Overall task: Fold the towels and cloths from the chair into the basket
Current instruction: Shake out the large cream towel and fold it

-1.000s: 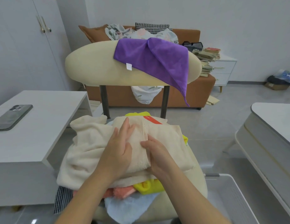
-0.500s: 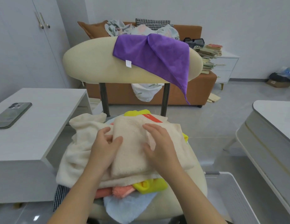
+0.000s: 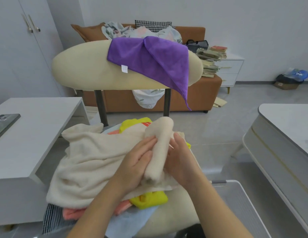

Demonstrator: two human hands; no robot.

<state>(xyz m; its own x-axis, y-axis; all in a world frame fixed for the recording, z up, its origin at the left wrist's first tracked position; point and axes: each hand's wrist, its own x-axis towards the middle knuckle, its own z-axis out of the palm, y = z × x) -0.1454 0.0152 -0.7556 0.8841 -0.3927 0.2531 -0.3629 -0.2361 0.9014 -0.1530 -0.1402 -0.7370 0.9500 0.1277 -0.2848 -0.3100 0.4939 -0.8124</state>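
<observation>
Between my left hand (image 3: 137,163) and my right hand (image 3: 181,159) is a folded cream towel (image 3: 161,143), raised off the pile with its far end tilted up. Each hand clasps one side of it. Under it a larger cream towel (image 3: 91,160) lies loose over the chair seat (image 3: 177,213). Beneath that are a yellow cloth (image 3: 149,200), a coral cloth (image 3: 72,213), a light blue cloth (image 3: 127,222) and a striped cloth (image 3: 50,219). A purple cloth (image 3: 149,57) hangs over the chair back (image 3: 81,69). The white basket (image 3: 235,200) stands at the lower right beside the chair.
A white table (image 3: 38,127) with a phone (image 3: 3,122) on it stands at the left. Another white table (image 3: 285,134) is at the right. Behind the chair is a brown sofa (image 3: 192,98) with bedding, and a drawer unit (image 3: 230,69) stacked with books.
My hands have gone from pressing flat on the folded cream towel to clasping it from both sides and lifting it, narrower, off the pile.
</observation>
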